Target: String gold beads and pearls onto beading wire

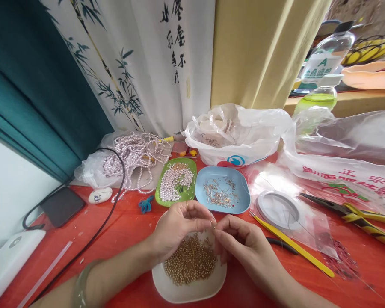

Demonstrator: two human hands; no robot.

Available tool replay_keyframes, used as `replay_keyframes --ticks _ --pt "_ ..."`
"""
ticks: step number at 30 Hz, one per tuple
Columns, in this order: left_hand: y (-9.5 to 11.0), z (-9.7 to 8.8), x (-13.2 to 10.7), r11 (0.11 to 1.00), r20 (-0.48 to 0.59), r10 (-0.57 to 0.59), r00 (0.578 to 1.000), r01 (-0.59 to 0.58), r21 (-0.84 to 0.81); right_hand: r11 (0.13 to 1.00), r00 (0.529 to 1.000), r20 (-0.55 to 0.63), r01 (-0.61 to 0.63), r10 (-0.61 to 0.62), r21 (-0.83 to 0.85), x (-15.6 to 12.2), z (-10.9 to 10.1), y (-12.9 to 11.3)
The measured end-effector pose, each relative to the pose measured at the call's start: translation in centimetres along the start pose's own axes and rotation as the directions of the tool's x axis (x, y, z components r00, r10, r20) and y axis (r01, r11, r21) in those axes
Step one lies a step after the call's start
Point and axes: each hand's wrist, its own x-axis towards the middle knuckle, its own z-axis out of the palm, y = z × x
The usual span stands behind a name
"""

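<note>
Pinching a tiny piece (213, 224) above beads (190, 262): left hand (185, 220), right hand (244, 237).

Wht curtain (154, 64) w/ bamboo print (106, 67)

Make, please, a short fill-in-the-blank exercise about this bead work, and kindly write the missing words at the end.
1. The left hand and right hand meet over a white bowl of ____ beads.
2. Loose pearly beads lie in the ____ tray, beside the blue tray.
3. The pliers lie toward the picture's ____ edge.
4. A bangle circles the person's ____ arm.

Missing words: gold; green; right; left.
</note>
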Motion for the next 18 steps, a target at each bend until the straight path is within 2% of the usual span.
replay_keyframes --ticks 6,9,12,14,15,17,18 --pt "0.9 -0.2 0.1 0.994 -0.042 0.049 0.998 -0.044 0.100 1.000 1.000 -0.010 0.001 -0.002 -0.013 0.1 0.0 -0.3" --pt "2.0 -1.3 0.6 0.951 -0.117 0.155 0.981 -0.116 0.286 1.000 1.000 -0.016 -0.012 0.011 -0.017 0.1 0.0 -0.3" --pt "3.4 -3.4 2.0 0.793 -0.163 0.375 0.913 -0.225 0.566 1.000 1.000 -0.013 -0.018 0.018 -0.014 0.1 -0.1 -0.1" --pt "4.3 -5.1 3.4 0.657 -0.140 0.457 0.878 -0.227 0.719 1.000 1.000 -0.009 -0.019 0.019 -0.017 0.2 -0.2 0.0" --pt "4.7 -6.0 4.2 0.570 -0.129 0.485 0.865 -0.201 0.797 1.000 1.000 -0.006 -0.019 0.019 -0.023 0.2 -0.2 0.1" --pt "5.3 -7.6 6.0 0.350 -0.083 0.481 0.873 -0.104 0.931 0.999 1.000 0.003 -0.016 0.017 -0.038 0.2 -0.3 0.1" --pt "5.5 -8.2 6.8 0.315 -0.079 0.480 0.874 -0.087 0.945 0.999 1.000 0.000 -0.010 0.010 -0.044 0.2 -0.3 0.1"
